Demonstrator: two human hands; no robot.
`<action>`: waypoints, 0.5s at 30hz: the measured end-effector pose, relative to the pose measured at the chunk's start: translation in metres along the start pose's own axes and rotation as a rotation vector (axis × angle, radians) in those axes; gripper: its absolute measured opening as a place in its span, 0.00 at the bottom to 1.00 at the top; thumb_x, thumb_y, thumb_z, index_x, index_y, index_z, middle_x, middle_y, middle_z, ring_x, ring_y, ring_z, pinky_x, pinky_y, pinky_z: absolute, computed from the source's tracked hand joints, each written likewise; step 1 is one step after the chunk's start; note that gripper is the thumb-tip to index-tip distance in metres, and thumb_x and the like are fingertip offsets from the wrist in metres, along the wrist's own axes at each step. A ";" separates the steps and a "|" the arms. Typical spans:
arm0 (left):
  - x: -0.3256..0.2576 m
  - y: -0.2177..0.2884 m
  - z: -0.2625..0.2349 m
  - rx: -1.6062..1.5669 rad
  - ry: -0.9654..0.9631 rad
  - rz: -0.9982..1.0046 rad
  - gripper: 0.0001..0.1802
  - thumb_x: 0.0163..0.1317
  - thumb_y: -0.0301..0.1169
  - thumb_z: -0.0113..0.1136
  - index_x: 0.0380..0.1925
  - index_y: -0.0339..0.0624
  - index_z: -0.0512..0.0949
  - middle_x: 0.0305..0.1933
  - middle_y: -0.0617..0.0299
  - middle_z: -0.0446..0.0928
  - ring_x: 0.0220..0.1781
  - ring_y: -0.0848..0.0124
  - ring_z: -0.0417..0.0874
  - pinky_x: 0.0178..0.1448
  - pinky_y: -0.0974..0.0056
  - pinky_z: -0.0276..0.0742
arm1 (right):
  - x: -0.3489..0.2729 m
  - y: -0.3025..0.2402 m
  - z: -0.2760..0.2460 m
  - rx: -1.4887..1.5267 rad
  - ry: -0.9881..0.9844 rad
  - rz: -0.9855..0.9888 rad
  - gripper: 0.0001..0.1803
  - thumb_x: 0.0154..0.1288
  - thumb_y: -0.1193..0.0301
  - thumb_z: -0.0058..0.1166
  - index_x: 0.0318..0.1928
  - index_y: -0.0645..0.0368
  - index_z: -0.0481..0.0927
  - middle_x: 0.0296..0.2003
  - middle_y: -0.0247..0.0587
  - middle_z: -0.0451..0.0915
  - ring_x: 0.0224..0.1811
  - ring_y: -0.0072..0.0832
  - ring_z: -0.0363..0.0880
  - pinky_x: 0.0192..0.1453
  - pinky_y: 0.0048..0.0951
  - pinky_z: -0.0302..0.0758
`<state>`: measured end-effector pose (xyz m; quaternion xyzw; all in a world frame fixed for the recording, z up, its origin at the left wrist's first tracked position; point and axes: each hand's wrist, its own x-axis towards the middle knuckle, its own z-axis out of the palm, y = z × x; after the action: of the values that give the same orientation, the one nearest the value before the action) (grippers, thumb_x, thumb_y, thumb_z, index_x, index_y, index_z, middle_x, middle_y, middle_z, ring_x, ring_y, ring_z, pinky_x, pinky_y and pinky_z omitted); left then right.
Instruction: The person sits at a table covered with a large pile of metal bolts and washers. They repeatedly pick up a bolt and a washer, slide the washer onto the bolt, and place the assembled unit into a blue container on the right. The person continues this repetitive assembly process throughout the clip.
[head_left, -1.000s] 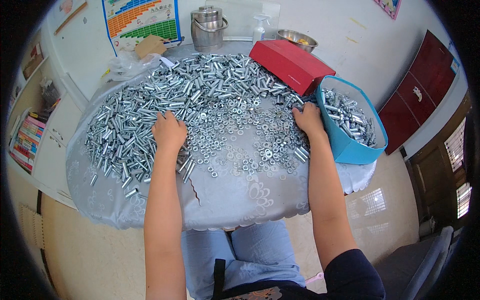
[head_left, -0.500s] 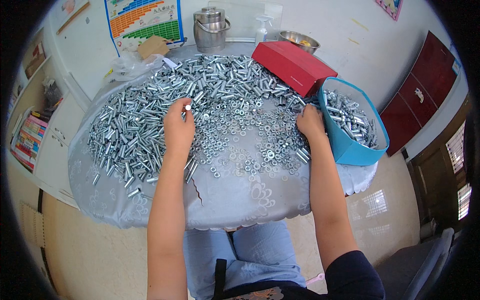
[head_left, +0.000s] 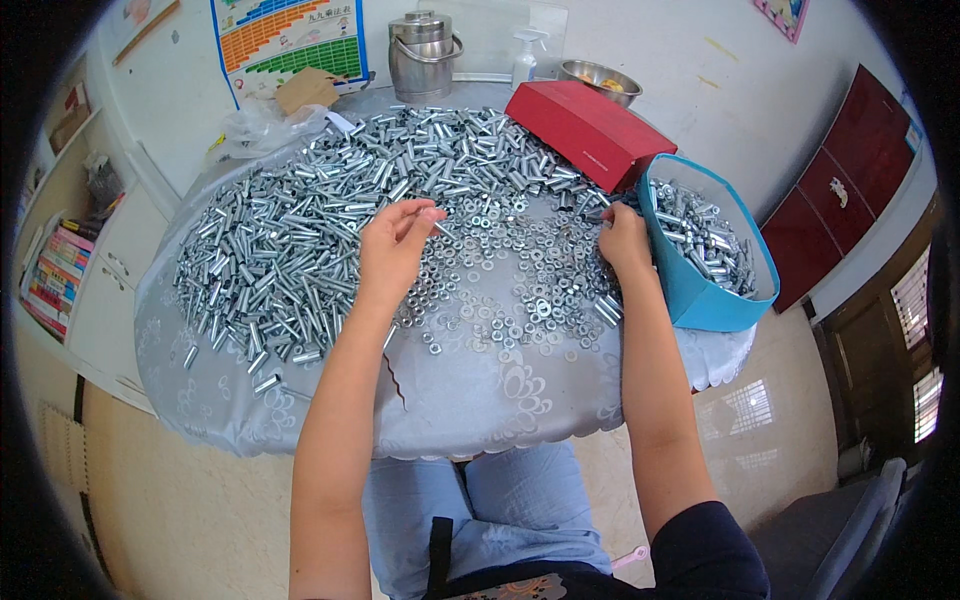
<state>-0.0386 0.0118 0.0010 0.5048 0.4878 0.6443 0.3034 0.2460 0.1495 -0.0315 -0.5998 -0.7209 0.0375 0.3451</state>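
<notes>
From my remote view, silver metal tubes [head_left: 262,245] heap across the left and upper middle of the frame, reaching the left hand [head_left: 392,250]. That hand is raised over the heap's right side, its thumb and forefinger pinching what looks like a slim silver rod [head_left: 445,231]. The rod's visible end points right and slightly down, toward the loose nuts and washers [head_left: 520,268] spread mid-frame; the left hand is much the nearer to it. Below them, a strip of grey tablecloth [head_left: 470,400] gives room to move, down to the scalloped front edge. Farther right, the right hand [head_left: 625,243] rests low at the parts, fingers curled; I cannot tell whether it grips anything. Its room is tighter: the red box [head_left: 592,135] lies above it, and the blue bin [head_left: 708,308] stands just beside it, wall rising at its right.
</notes>
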 end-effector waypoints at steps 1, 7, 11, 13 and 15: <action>-0.001 0.000 0.002 -0.007 -0.011 -0.017 0.13 0.59 0.31 0.54 0.41 0.34 0.73 0.37 0.58 0.80 0.33 0.77 0.78 0.36 0.74 0.70 | -0.001 -0.002 -0.001 0.027 -0.005 0.008 0.09 0.48 0.79 0.48 0.33 0.64 0.75 0.34 0.55 0.78 0.40 0.48 0.76 0.45 0.39 0.70; -0.004 0.002 0.004 -0.015 -0.049 -0.072 0.13 0.60 0.34 0.54 0.40 0.36 0.74 0.37 0.59 0.79 0.34 0.76 0.78 0.37 0.74 0.72 | -0.006 -0.015 -0.009 0.057 -0.013 0.083 0.10 0.47 0.79 0.47 0.33 0.62 0.78 0.32 0.56 0.78 0.38 0.47 0.77 0.44 0.42 0.71; -0.004 0.002 0.006 -0.027 -0.041 -0.089 0.13 0.60 0.34 0.54 0.40 0.35 0.74 0.37 0.59 0.79 0.33 0.76 0.78 0.37 0.73 0.72 | 0.002 0.002 0.000 0.035 -0.015 0.138 0.12 0.46 0.77 0.49 0.34 0.60 0.78 0.33 0.55 0.78 0.39 0.47 0.77 0.45 0.41 0.71; -0.005 0.002 0.006 -0.041 -0.033 -0.092 0.13 0.60 0.33 0.54 0.40 0.34 0.74 0.36 0.58 0.79 0.33 0.76 0.78 0.36 0.73 0.73 | 0.002 0.004 0.001 0.024 -0.035 0.138 0.12 0.45 0.77 0.50 0.35 0.60 0.79 0.33 0.54 0.78 0.39 0.46 0.77 0.46 0.40 0.71; -0.004 0.000 0.006 -0.051 -0.023 -0.090 0.13 0.60 0.31 0.54 0.39 0.32 0.73 0.35 0.57 0.80 0.32 0.76 0.79 0.34 0.73 0.73 | 0.001 0.004 0.001 0.014 -0.061 0.125 0.13 0.44 0.76 0.51 0.35 0.59 0.79 0.33 0.53 0.79 0.40 0.46 0.77 0.47 0.39 0.71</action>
<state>-0.0313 0.0099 -0.0002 0.4818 0.4898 0.6366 0.3502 0.2488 0.1514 -0.0340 -0.6397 -0.6920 0.0824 0.3242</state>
